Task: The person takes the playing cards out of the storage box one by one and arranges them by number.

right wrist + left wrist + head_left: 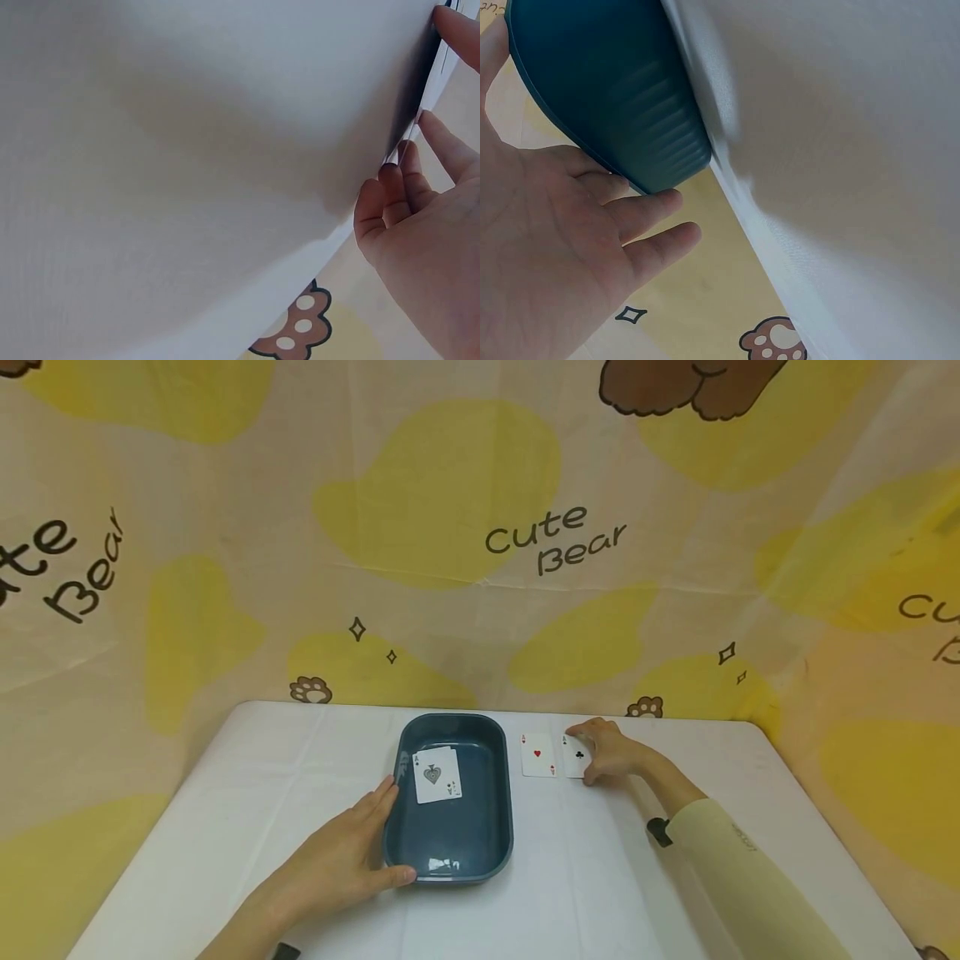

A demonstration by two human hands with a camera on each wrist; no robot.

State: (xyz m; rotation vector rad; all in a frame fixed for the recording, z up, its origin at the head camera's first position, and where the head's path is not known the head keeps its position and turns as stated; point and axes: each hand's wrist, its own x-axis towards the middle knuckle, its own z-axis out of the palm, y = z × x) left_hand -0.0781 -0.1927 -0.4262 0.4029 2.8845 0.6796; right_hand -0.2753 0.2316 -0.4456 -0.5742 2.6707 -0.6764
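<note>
A dark blue rectangular tray stands on the table, its long side pointing away from me. Inside lie overlapping playing cards, an ace of spades face up on top. My left hand rests against the tray's left side, thumb at the near rim and fingers spread loosely along the wall. To the right of the tray, my right hand pinches an ace of clubs by its edges, between thumb and fingers. In the right wrist view the card shows edge-on, tilted up. An ace of hearts lies face up between tray and right hand.
A white cloth covers the table. Behind its far edge hangs a yellow and beige curtain printed with "Cute Bear" and paw marks.
</note>
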